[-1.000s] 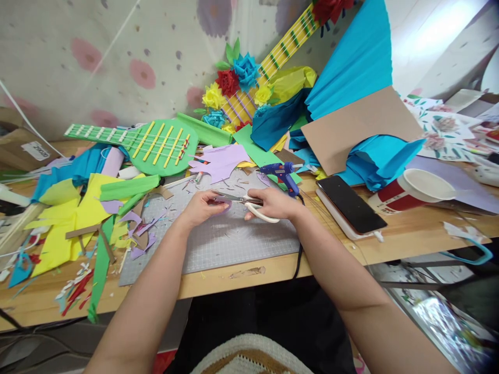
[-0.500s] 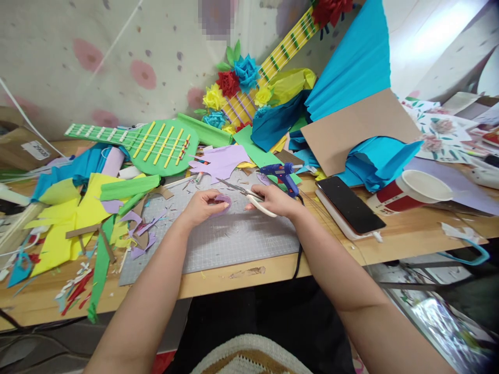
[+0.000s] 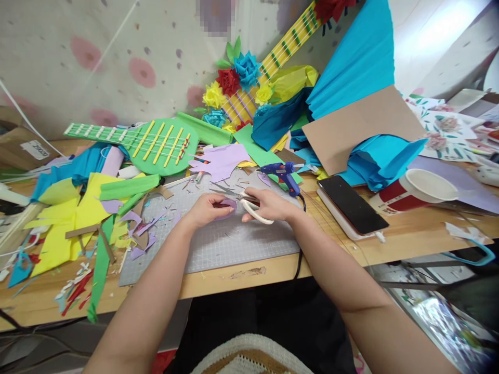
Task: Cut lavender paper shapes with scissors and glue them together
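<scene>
My left hand (image 3: 206, 210) pinches a small curved piece of purple paper (image 3: 230, 204) above the grey cutting mat (image 3: 234, 249). In my right hand (image 3: 268, 204) are scissors (image 3: 253, 210) with white handles, their blades parted and reaching left to the purple piece. Whether the blades touch the paper, I cannot tell. A larger cut sheet of purple paper (image 3: 222, 160) lies just beyond my hands. Behind my right hand rests a blue glue gun (image 3: 284, 174), its black cord running down over the table edge.
On the left, yellow paper (image 3: 58, 228) and scraps cover the wood. A green paper lute (image 3: 161, 148) and a flower-trimmed yellow guitar (image 3: 241, 106) stand behind. To the right are a phone (image 3: 353, 203), a paper cup (image 3: 415, 192) and brown cardboard (image 3: 362, 124).
The scissors have moved left toward the purple piece, and their blades have spread wider. My left hand has shifted slightly right, turning the piece a little.
</scene>
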The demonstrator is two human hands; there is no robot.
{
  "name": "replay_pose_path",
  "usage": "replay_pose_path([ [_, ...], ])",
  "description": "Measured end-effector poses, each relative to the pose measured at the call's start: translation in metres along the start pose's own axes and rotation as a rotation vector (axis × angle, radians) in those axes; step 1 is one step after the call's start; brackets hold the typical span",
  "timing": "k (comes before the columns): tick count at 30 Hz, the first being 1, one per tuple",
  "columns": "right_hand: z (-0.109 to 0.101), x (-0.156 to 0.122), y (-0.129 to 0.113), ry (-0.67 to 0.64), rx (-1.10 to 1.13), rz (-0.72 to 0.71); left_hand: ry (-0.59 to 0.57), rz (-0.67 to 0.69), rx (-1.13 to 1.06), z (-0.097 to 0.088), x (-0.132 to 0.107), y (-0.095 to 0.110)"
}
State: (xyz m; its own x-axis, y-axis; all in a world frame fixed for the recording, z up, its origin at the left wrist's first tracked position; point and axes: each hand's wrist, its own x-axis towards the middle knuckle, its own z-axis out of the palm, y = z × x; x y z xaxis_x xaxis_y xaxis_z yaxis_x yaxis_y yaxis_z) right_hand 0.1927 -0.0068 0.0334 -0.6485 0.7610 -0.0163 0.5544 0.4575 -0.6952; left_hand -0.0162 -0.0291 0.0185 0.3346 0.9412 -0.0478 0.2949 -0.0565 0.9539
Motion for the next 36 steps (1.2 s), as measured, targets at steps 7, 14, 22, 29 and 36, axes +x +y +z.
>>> replay_pose_path([
  [7, -0.014, -0.006, 0.004, -0.108, -0.116, 0.013, 0.060, 0.099, 0.092, -0.006, -0.001, 0.002],
  [14, -0.017, -0.008, 0.000, -0.120, -0.170, 0.020, 0.048, 0.130, 0.162, -0.008, -0.003, 0.005],
  [22, -0.015, -0.008, 0.000, -0.047, -0.209, 0.009, 0.045, 0.122, 0.171, -0.009, -0.002, 0.002],
  [29, -0.014, -0.006, 0.003, -0.037, -0.218, -0.002, 0.017, 0.048, 0.144, -0.009, -0.005, 0.006],
  [36, -0.015, -0.004, 0.011, 0.038, -0.058, 0.012, 0.055, 0.058, 0.127, -0.009, -0.003, 0.005],
])
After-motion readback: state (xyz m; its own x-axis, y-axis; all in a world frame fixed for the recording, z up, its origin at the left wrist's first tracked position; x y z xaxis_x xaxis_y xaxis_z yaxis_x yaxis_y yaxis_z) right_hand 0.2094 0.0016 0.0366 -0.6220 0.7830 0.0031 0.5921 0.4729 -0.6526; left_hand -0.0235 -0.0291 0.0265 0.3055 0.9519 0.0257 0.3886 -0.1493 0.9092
